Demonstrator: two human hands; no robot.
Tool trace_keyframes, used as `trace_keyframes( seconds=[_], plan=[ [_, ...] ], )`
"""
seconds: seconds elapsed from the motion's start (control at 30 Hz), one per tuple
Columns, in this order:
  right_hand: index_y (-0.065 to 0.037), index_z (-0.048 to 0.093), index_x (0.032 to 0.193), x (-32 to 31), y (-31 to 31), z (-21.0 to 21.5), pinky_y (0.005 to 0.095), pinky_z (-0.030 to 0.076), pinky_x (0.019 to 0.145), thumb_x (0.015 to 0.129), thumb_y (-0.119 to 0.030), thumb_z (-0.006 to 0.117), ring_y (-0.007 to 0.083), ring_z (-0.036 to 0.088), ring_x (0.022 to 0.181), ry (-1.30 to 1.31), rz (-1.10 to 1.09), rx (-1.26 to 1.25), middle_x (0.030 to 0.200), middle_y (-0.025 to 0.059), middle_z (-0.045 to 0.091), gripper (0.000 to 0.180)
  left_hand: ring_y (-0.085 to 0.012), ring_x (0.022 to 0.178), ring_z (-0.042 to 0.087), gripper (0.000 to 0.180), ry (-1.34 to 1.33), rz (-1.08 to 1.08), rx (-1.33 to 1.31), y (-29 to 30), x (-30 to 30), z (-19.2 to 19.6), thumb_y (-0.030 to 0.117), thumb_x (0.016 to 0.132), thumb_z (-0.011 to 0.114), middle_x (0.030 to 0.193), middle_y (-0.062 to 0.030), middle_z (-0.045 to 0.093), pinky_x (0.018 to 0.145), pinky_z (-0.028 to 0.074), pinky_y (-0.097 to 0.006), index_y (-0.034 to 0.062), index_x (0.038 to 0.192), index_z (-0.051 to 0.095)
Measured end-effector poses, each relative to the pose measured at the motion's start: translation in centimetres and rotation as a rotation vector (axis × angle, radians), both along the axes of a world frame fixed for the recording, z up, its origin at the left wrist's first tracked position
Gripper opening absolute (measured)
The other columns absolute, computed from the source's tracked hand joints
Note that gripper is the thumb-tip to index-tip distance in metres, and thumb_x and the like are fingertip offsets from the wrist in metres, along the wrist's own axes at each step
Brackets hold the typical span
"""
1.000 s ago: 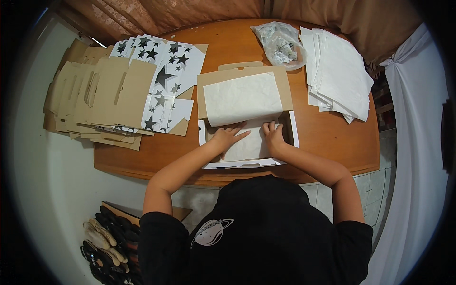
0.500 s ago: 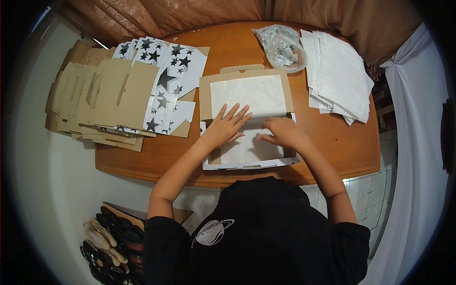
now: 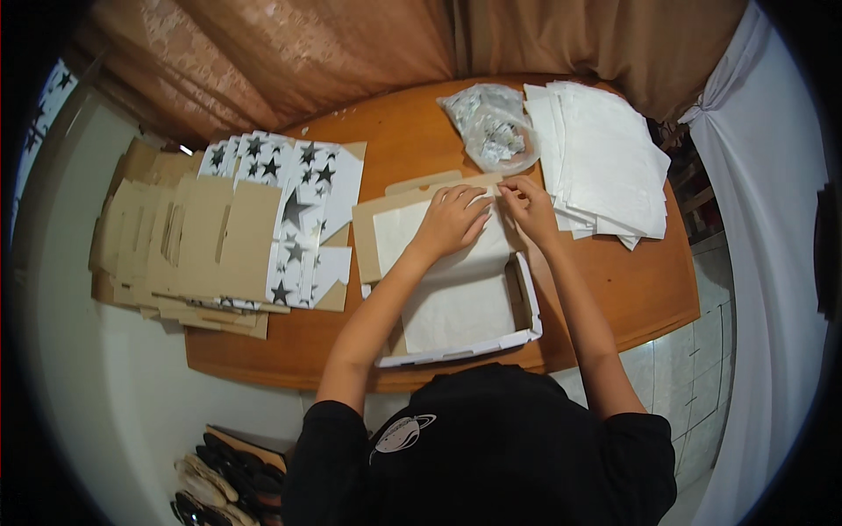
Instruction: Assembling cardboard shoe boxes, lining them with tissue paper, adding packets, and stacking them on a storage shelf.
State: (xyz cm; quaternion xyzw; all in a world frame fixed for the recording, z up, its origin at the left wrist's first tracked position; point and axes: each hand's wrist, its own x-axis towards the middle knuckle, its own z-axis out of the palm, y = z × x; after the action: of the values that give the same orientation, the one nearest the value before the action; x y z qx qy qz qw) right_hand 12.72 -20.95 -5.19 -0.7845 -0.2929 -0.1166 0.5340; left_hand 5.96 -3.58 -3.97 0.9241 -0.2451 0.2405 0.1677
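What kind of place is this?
Probably a home corner used for packing boxes: a wooden table by a curtain, stacks of flat star-printed boxes, white paper sheets, and shoes on the floor.

The counter (image 3: 631,298) was smooth, faintly glossy wood; the box (image 3: 526,307) matt brown cardboard lined with thin white paper (image 3: 456,307); the bag (image 3: 495,131) crinkly clear plastic.

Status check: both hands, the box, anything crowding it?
Left hand flat on white paper sheet in open box. Right hand pinching sheet's far edge. Paper stack close right, plastic bag just beyond.
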Motion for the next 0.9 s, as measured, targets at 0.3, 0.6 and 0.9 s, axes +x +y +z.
trace_keyframes(
  seconds=[0.3, 0.6, 0.9],
  plan=[
    [0.001, 0.063, 0.089, 12.8, 1.7, -8.1, 0.0374, 0.048, 0.072, 0.076, -0.006, 0.058, 0.0324, 0.062, 0.081, 0.052, -0.196, -0.097, 0.085, 0.0195, 0.063, 0.016, -0.0228, 0.102, 0.052, 0.028, 0.319, 0.096, 0.039, 0.0, 13.0, -0.7, 0.026, 0.083, 0.050, 0.109, -0.0033, 0.060, 0.086, 0.034, -0.041, 0.0123, 0.104, 0.063],
    [-0.001, 0.059, 0.090, 14.2, 5.3, -11.0, 0.0343, 0.047, 0.066, 0.072, -0.009, 0.065, 0.0265, 0.061, 0.071, 0.252, -0.314, -0.150, 0.076, 0.0143, 0.062, 0.021, -0.0248, 0.112, 0.046, 0.042, 0.658, 0.211, 0.230, 1.7, 16.0, -2.0, 0.031, 0.083, 0.032, 0.122, -0.0024, 0.054, 0.088, 0.031, -0.055, 0.0124, 0.110, 0.060],
    [-0.002, 0.062, 0.091, 9.9, 2.0, -5.5, 0.0289, 0.046, 0.065, 0.078, -0.012, 0.063, 0.0182, 0.060, 0.070, 0.160, -0.230, 0.118, 0.079, 0.0100, 0.064, 0.016, -0.0208, 0.106, 0.050, 0.026, 0.206, 0.187, -0.096, 1.9, 9.9, 0.1, 0.020, 0.083, 0.050, 0.112, -0.0050, 0.058, 0.086, 0.032, -0.042, 0.0107, 0.105, 0.061]
  ],
)
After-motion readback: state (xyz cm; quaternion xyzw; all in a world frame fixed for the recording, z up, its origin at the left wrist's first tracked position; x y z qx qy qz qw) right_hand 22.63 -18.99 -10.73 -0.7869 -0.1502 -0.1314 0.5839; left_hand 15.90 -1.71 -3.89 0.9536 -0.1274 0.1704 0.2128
